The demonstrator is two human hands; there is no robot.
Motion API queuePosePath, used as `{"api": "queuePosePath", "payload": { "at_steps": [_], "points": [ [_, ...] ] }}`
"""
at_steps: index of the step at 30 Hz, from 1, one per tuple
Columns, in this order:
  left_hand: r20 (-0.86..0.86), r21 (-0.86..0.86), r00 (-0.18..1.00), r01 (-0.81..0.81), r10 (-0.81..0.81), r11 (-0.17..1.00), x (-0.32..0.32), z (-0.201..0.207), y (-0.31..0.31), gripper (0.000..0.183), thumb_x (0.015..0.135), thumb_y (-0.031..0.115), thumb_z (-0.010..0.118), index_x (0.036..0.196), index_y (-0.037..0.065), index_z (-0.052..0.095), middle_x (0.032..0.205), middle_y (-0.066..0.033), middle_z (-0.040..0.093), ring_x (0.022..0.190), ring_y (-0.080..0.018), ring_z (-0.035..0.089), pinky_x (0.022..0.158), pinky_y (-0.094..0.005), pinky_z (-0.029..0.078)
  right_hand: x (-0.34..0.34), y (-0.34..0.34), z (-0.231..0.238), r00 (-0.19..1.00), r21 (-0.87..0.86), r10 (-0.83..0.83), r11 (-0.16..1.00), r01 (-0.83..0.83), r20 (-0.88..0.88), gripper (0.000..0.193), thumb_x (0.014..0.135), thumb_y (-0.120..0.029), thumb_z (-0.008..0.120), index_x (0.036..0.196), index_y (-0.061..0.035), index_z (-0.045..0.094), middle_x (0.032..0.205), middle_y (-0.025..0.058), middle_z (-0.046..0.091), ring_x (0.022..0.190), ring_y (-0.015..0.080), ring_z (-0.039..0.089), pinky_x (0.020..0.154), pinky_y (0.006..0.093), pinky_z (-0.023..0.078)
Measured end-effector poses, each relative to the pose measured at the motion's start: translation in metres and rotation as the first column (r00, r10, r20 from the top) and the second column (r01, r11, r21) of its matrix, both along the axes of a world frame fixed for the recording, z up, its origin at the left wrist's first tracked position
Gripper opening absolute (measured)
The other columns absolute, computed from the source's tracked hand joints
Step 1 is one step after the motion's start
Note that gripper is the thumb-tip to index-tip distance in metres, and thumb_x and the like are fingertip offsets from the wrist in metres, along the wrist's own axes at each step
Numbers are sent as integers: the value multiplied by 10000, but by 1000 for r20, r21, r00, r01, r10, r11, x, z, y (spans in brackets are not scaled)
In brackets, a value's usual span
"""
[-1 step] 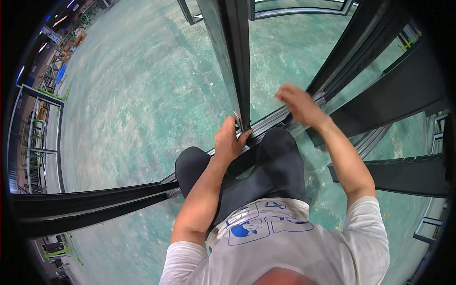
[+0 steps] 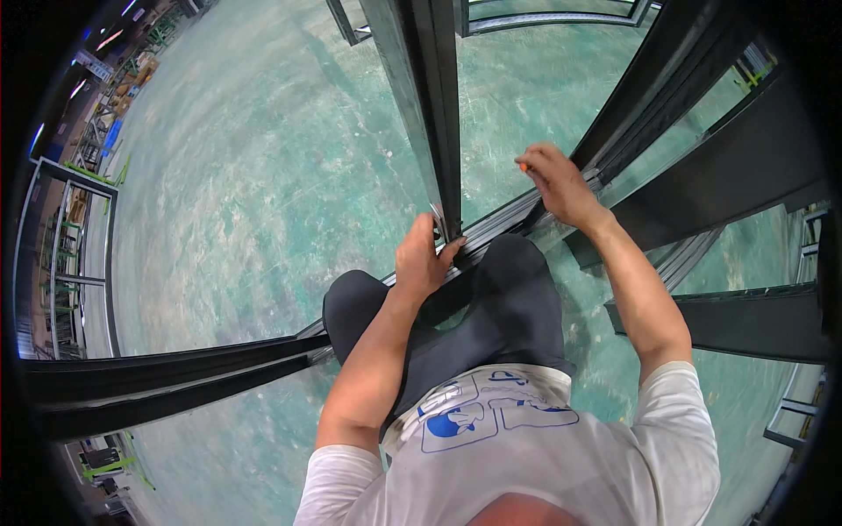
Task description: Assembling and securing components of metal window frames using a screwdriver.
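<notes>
My left hand (image 2: 424,256) is closed about the foot of a dark metal upright (image 2: 430,114), where it meets a ribbed metal rail (image 2: 513,219). Its thumb presses near the joint, and a thin shiny piece (image 2: 434,213) shows at its fingertips, too small to name. Over the rail, to the right of the upright, my right hand (image 2: 563,186) hangs with curled fingers. A small orange tip (image 2: 524,167) pokes out of that grip; the rest is hidden in the palm.
A second dark upright (image 2: 649,96) rises at the right, beside wide dark panels (image 2: 710,188). Another dark beam (image 2: 175,373) runs out to the left. A framed window unit (image 2: 110,263) stands at far left on the green floor (image 2: 254,193).
My right hand, blurred before, is sharper and slightly higher, and the orange tip now shows at its fingers. My left hand stays at the upright's foot.
</notes>
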State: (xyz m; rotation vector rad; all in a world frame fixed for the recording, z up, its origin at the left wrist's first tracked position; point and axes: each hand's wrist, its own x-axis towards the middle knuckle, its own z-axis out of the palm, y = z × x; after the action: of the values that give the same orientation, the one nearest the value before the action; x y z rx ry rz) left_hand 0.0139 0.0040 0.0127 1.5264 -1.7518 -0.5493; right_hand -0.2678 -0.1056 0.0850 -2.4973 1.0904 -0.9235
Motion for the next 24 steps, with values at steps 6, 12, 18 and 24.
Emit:
{"api": "queuePosePath", "payload": {
  "at_steps": [6,12,18,24],
  "points": [
    [-62,-22,998,11,-12,1000,7,-14,-3,494,848,283,856,1084,40,496,926,-226,631,876,-467,644,717,-509,500,5,41,13,981,157,-34,988,3,193,290,974,-32,679,1263,-62,677,1059,98,628,868,240,634,714,333,497],
    [-76,0,996,37,-37,999,6,-9,-3,466,841,248,864,1063,40,510,933,-198,643,888,-408,666,738,-477,519,-20,74,-2,564,386,-443,895,225,697,340,1014,5,570,1341,48,490,948,132,693,801,152,676,706,288,561],
    [-88,7,995,56,-56,998,8,-9,-7,476,829,262,875,1052,41,517,934,-174,627,845,-372,659,732,-454,520,-49,40,19,724,393,-538,835,386,431,439,976,-126,703,1348,52,553,841,80,696,733,129,661,670,286,514],
    [-166,145,981,128,-103,981,22,-8,-10,479,856,243,848,1113,31,504,1057,-172,564,848,-338,659,735,-427,517,-37,50,40,924,228,-356,920,320,139,304,902,-123,790,1113,2,612,777,136,617,654,201,559,620,357,475]
  ]
}}
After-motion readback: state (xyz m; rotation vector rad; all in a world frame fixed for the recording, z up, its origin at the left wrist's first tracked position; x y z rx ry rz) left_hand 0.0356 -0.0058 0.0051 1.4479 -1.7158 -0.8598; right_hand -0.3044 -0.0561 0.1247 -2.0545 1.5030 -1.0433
